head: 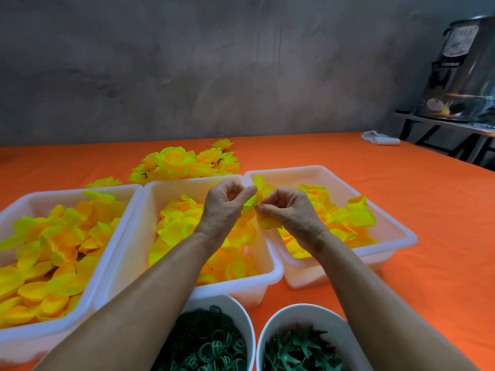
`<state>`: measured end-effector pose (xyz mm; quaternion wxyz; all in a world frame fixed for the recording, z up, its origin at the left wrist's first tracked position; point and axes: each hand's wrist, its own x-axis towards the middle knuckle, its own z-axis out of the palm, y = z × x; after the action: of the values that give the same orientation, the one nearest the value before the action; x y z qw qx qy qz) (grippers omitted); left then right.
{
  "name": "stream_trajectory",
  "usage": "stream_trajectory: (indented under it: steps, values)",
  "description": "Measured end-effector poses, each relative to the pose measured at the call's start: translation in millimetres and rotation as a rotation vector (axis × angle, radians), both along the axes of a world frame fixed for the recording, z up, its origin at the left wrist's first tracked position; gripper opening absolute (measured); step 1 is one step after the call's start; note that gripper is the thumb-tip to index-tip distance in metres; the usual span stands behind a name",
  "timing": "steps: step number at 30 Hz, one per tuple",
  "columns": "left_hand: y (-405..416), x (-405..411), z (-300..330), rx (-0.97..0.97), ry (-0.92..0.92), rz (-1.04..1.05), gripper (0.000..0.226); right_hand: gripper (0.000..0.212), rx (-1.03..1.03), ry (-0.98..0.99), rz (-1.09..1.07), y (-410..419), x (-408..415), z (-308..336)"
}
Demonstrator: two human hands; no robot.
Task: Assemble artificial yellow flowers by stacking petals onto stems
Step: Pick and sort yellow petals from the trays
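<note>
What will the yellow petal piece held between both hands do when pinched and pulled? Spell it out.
The petal piece will probably flop: it already curls and folds where the left hand and right hand pinch it. It looks thin and light, so it should lift easily. Loose petals in the middle bin lie crumpled, suggesting it bends without breaking.

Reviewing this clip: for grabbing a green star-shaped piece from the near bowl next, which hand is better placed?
Probably the right hand: the bowl of star pieces lies under the right forearm. The left hand is above the ring bowl. Both hands pinch the petal piece.
</note>
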<state>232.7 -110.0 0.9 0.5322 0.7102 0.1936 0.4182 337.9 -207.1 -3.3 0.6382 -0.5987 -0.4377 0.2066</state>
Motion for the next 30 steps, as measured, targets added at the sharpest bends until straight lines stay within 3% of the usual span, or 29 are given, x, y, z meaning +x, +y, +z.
stream_trajectory:
  steps: [2, 9, 18, 22, 26, 30]
  values:
    - [2, 0, 0, -0.015, -0.015, -0.014, 0.006, 0.023, -0.01, -0.026, -0.001, 0, -1, 0]
    - [6, -2, 2, -0.162, -0.062, -0.034, 0.025, 0.026, -0.008, -0.006, -0.111, 2, 0, 1]
    - [7, -3, 8, -0.433, -0.148, -0.036, 0.009, 0.027, 0.056, 0.018, -0.232, 2, 5, 0]
    - [7, -3, 10, -0.49, -0.199, -0.068, 0.008, 0.023, 0.087, 0.024, -0.332, 1, 8, 1]
    - [7, -3, 9, -0.493, -0.235, -0.108, 0.016, 0.043, 0.114, 0.032, -0.394, 0, 11, 1]
    - [5, -2, 6, -0.48, -0.193, -0.1, 0.01, 0.03, 0.146, 0.016, -0.421, 1, 14, 0]
